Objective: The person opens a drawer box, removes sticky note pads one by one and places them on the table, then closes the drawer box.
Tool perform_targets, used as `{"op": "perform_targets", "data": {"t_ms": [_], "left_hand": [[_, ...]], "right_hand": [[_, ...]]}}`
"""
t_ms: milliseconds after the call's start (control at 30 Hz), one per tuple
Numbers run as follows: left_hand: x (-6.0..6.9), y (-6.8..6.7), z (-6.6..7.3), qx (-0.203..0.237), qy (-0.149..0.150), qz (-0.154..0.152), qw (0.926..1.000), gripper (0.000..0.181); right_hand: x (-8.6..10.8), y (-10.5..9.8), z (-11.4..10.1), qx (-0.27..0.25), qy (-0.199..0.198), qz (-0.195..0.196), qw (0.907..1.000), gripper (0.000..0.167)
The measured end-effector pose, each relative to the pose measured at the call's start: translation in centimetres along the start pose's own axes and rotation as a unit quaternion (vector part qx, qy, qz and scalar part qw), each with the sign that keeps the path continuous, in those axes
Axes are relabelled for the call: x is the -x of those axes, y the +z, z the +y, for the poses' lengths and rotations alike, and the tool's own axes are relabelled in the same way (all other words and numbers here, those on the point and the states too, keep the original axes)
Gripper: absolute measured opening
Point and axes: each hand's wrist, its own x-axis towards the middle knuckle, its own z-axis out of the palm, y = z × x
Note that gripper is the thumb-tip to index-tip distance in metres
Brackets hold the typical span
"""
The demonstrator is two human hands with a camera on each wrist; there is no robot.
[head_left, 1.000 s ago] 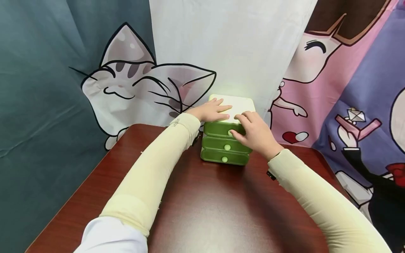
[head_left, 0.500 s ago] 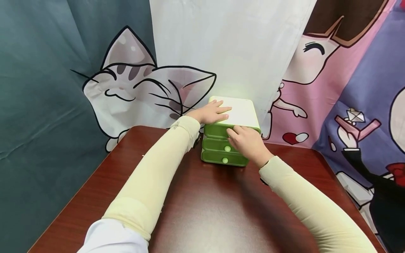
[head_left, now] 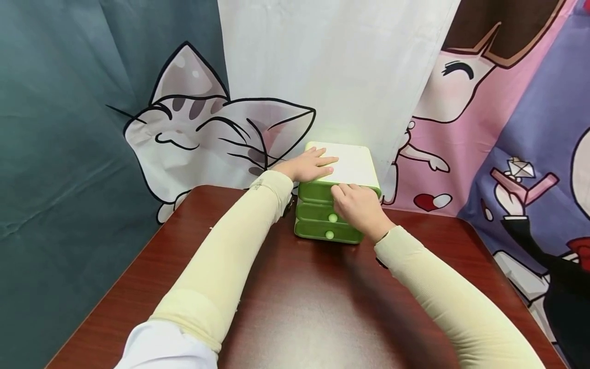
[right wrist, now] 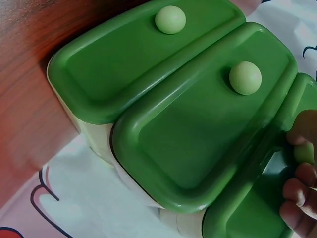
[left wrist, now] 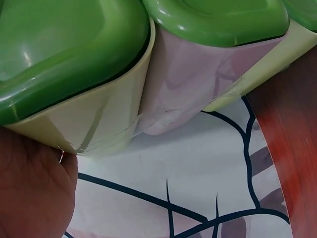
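Observation:
A small cabinet with three green drawers and a white top (head_left: 355, 165) stands at the back of the table. My left hand (head_left: 306, 165) lies with spread fingers on the left part of that top; in the left wrist view the hand (left wrist: 37, 188) is beside the cabinet's pale side. My right hand (head_left: 360, 207) is at the top drawer's front, and in the right wrist view its curled fingers (right wrist: 299, 196) pinch the pale round knob (right wrist: 303, 153). The middle knob (right wrist: 245, 78) and the bottom knob (right wrist: 170, 20) are untouched.
The cabinet stands on a dark red wooden table (head_left: 295, 307). Close behind it hangs a cloth backdrop (head_left: 341, 66) with a cartoon cat and cartoon figures. Small pale specks lie on the table near the left sleeve (head_left: 230, 256).
My right hand has moved down and left from above the top drawer onto its knob, and the fingers have curled around it. My left hand stays on the cabinet top.

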Motion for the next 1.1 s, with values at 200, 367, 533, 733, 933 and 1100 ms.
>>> {"op": "perform_targets", "data": {"t_ms": [200, 367, 533, 733, 933, 1100], "left_hand": [[0.1, 0.0, 0.2, -0.006, -0.004, 0.005, 1.0000, 0.057], [0.0, 0.0, 0.4, -0.005, -0.002, 0.013, 0.9999, 0.057], [0.1, 0.0, 0.2, 0.000, -0.002, 0.009, 1.0000, 0.058], [0.2, -0.1, 0.0, 0.002, -0.005, 0.021, 0.9998, 0.056], [0.2, 0.0, 0.0, 0.000, -0.002, 0.022, 0.9998, 0.057], [0.1, 0.4, 0.1, -0.004, 0.004, 0.024, 0.9997, 0.056]], "right_hand": [[0.0, -0.2, 0.2, -0.009, -0.006, -0.003, 0.9999, 0.013], [0.0, -0.4, 0.3, -0.013, -0.003, -0.003, 0.9999, 0.015], [-0.1, -0.5, 0.3, -0.017, -0.013, -0.004, 0.9998, 0.017], [-0.3, -0.7, 0.1, -0.016, -0.012, -0.008, 0.9998, 0.017], [-0.1, -1.2, -0.4, -0.018, -0.010, 0.003, 0.9998, 0.018], [0.4, -1.3, -0.7, -0.013, -0.010, 0.009, 0.9998, 0.018]]}}
